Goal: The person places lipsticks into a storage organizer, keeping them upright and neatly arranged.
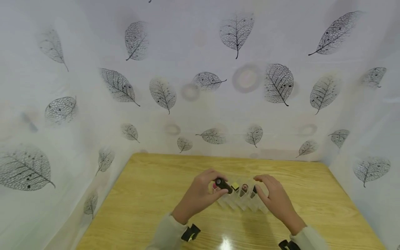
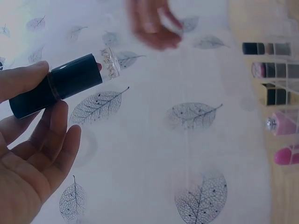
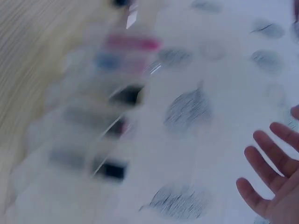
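My left hand (image 1: 200,192) pinches a black lipstick tube (image 2: 74,84) between thumb and fingers; a clear end with gold flecks sticks out past the black body in the left wrist view. In the head view this tube overlaps the left half of a clear slanted organizer (image 1: 245,205). Beside the organizer's right end is my right hand (image 1: 278,199), its fingers parted and holding nothing. The right wrist view, blurred, shows those fingers (image 3: 268,163) spread. Several cosmetics stand in the organizer, among them a bright pink one (image 2: 286,156), a pale pink one (image 2: 285,124) and a black-and-gold one (image 2: 275,94).
The organizer stands on a wood-grain table (image 1: 150,194). White sheeting (image 1: 200,45) printed with dark leaves rises behind the table and along both sides. Black straps (image 1: 190,232) circle both wrists over pale sleeves.
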Demonstrator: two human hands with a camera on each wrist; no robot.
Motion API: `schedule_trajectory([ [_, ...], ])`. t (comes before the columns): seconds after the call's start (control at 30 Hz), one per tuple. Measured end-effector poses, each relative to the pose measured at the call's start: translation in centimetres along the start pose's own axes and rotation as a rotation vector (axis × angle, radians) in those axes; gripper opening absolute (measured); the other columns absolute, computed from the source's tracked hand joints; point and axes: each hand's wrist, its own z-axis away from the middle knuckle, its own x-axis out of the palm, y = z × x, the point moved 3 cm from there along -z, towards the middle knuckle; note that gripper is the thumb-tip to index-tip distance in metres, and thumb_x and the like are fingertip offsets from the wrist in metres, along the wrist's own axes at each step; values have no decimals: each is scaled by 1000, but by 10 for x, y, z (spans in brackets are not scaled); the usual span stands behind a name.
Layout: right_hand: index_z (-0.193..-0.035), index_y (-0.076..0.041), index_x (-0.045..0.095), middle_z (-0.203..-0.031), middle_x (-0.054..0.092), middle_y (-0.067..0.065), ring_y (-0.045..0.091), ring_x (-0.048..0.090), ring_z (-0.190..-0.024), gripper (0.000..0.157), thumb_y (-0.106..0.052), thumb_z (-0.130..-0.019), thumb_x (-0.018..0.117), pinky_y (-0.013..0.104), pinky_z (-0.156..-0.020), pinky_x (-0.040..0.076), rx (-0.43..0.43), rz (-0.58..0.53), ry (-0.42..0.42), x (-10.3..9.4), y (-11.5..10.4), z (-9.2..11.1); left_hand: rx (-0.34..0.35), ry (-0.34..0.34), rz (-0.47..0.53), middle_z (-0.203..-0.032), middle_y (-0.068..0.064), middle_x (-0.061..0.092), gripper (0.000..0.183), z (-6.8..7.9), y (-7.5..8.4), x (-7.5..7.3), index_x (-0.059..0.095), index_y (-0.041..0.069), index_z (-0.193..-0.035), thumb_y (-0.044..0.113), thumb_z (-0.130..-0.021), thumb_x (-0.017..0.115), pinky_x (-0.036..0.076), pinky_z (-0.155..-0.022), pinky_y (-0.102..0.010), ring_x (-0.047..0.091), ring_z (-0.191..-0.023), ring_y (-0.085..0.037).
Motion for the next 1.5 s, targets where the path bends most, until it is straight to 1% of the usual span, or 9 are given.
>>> schedule_trajectory([
  [0.17,-121,-17,56,-118,62,1,16,59,-106,33,-9,-90,62,38,-85,52,-80,-253,-87,-4,-47,-5,15,-8,11,-99,0,64,22,-3,6,0,64,14,-105,19,-84,70,49,-73,-15,55,-85,-4],
  [0.3,-127,-20,53,-124,60,-1,12,57,-111,36,-16,-92,60,34,-88,52,-43,-356,-161,5,-59,-5,23,-4,19,-99,0,64,22,-3,9,1,64,12,-105,16,-85,70,49,-71,-15,55,-84,-4],
  [0.4,-125,-18,55,-123,61,0,11,57,-112,34,-17,-92,61,33,-87,53,-37,-407,-168,12,-61,-4,35,2,17,-98,1,64,21,-4,10,1,65,11,-104,16,-84,70,48,-69,-14,54,-83,-4],
  [0.6,-118,-15,61,-114,66,0,3,59,-104,31,-11,-88,65,29,-82,54,-83,-404,-103,13,-61,-2,50,-2,33,-98,1,63,22,-2,8,3,64,11,-104,16,-84,70,48,-69,-14,55,-82,-4],
  [0.77,-112,-11,64,-107,67,3,0,58,-90,30,-3,-84,67,24,-69,51,-112,-420,-37,3,-60,-4,42,7,30,-98,1,64,23,1,5,4,64,12,-104,15,-82,72,46,-66,-13,54,-80,-4],
  [1.0,-108,-12,65,-102,69,2,1,60,-90,33,1,-78,71,22,-70,52,-129,-369,27,-16,-64,-11,23,17,33,-98,2,65,24,3,2,7,64,12,-104,14,-81,73,47,-67,-14,55,-82,-4],
  [1.17,-107,-12,65,-101,68,1,-2,59,-91,32,1,-78,70,22,-71,52,-155,-364,28,-25,-68,-19,16,-1,84,-101,-1,64,26,4,0,15,62,11,-108,14,-83,70,52,-77,-16,62,-89,-7],
  [1.23,-107,-13,65,-102,68,-1,-1,60,-94,31,0,-79,70,23,-77,53,-163,-364,21,-27,-70,-22,20,-5,97,-104,-2,64,27,5,-1,17,62,11,-110,16,-84,69,53,-81,-18,63,-92,-8],
  [1.5,-110,-18,64,-101,67,-1,3,60,-91,35,-1,-80,71,21,-77,52,-219,-417,12,-31,-79,-30,-68,-40,134,-110,2,65,33,7,-2,24,60,16,-115,16,-84,70,51,-86,-19,62,-97,-6],
])
